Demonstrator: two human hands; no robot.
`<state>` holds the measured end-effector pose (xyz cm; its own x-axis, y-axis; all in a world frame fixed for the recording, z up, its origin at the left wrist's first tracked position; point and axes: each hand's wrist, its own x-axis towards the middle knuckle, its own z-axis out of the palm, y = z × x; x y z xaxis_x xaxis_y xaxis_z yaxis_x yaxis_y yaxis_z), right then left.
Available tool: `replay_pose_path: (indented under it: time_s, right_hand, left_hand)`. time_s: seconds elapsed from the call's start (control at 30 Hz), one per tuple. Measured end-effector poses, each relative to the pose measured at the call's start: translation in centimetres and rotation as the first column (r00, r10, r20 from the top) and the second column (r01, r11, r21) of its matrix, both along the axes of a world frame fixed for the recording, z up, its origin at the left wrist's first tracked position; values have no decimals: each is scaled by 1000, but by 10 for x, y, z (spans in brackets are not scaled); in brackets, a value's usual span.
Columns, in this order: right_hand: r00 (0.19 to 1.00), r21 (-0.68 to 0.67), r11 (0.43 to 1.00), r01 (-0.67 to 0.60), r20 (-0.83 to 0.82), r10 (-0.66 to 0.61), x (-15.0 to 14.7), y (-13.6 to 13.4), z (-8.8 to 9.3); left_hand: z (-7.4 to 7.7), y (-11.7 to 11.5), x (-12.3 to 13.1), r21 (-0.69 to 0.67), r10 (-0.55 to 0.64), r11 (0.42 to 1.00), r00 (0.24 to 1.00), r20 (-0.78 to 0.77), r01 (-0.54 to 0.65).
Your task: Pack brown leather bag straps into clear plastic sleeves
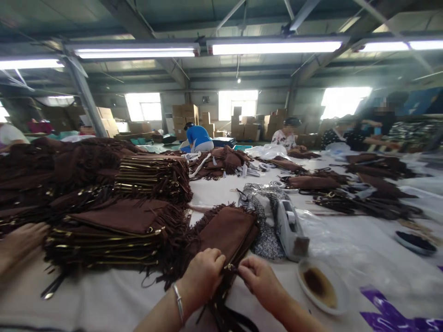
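Brown fringed pouch (226, 230) at lower centre of frame, on pale tabletop (104, 295). Left hand (203, 273): grip clamped on pouch edge. Right hand (258, 279): grip pinched together on small dark tab (234, 269) beside brass fitting (228, 266).

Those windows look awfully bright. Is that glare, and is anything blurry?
Head view: yes, the windows are blown out to white, with haze around the rightmost; the tube lights glare too. Head view: the person in blue at the back looks soft; the brown pouch and the wearer's left hand and right hand look clearer.
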<state>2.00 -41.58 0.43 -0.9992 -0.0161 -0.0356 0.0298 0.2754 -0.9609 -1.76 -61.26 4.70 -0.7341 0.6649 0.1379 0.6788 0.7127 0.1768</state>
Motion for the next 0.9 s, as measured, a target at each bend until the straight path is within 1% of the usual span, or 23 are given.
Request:
replay_pose_path:
  time_s: [0.03,0.07,0.1,0.13,0.2,0.27,0.33,0.4,0.43,0.5,0.53,0.57,0.6,0.63,0.67,0.7,0.73,0.77,0.8,0.83,0.87,0.9]
  right_hand:
    - [996,-123,991,45,88,-34,-6,5,1]
    - [984,-224,970,94,166,-58,-12,9,2]
    - [974,-299,946,128,219,-63,-19,13,2]
    - [968,-344,928,145,245,-60,-25,16,3]
    - [967,-365,919,150,249,-59,-35,19,4]
    - [970,-335,929,157,227,-82,-40,22,2]
    - [969,-260,946,194,200,-144,-40,25,-2]
    - [972,-109,971,213,123,-199,-36,30,-7]
    - [978,-12,979,203,51,-202,-31,33,-9]
    - [985,176,973,148,-113,-130,-21,39,-10]
    - [982,248,962,117,-176,-74,-16,41,-10]
    - [977,301,949,91,-210,-27,-12,42,-9]
    - [977,339,938,76,-214,-2,-8,43,-9]
    - [980,366,928,75,-199,0,-6,43,-8]
    - [984,383,920,85,-180,-16,-5,42,-8]
    - [985,389,915,112,-161,-52,-6,41,-7]
    - [985,374,916,147,-140,-101,-7,40,-7]
    - [983,327,928,178,-98,-154,-8,38,-6]
    - [978,233,950,208,-23,-208,-8,36,-5]
    - [968,92,969,229,88,-237,-9,34,-3]
    - [950,-82,965,248,217,-226,-8,32,0]
    - [926,-256,929,269,335,-176,-7,29,2]
  left_hand:
    - [-1,6,-2,-17,26,999,1000,-3,-26]
    - [-2,12,-5,-29,66,997,998,-9,-66]
    - [-4,20,-8,-41,109,993,994,-16,-109]
    - [-6,28,-12,-55,144,988,989,-22,-145]
    - [-9,45,-20,-87,180,979,983,-29,-182]
    - [-11,62,-29,-108,190,975,981,-30,-192]
    - [-10,75,-35,-114,191,975,981,-24,-192]
    - [-6,81,-38,-113,190,975,982,-14,-190]
    - [-2,81,-38,-110,188,976,982,-8,-188]
    - [5,76,-32,-96,170,981,985,-9,-170]
    - [8,74,-27,-58,154,986,988,-4,-154]
    - [10,72,-22,9,147,989,989,18,-147]
    - [11,72,-15,103,141,984,987,74,-148]
    - [8,74,-9,209,132,963,975,179,-169]
    - [4,78,-3,309,121,923,936,331,-229]
    - [-3,83,3,384,102,862,855,509,-331]
    - [-11,89,8,419,65,783,732,679,-459]
    - [-20,96,12,427,4,677,584,812,-600]
    - [-29,102,15,411,-86,548,439,894,-729]
    - [-37,107,17,374,-199,415,318,927,-829]
    - [-44,111,17,330,-324,309,227,918,-892]
    - [-49,114,16,291,-439,239,164,883,-926]
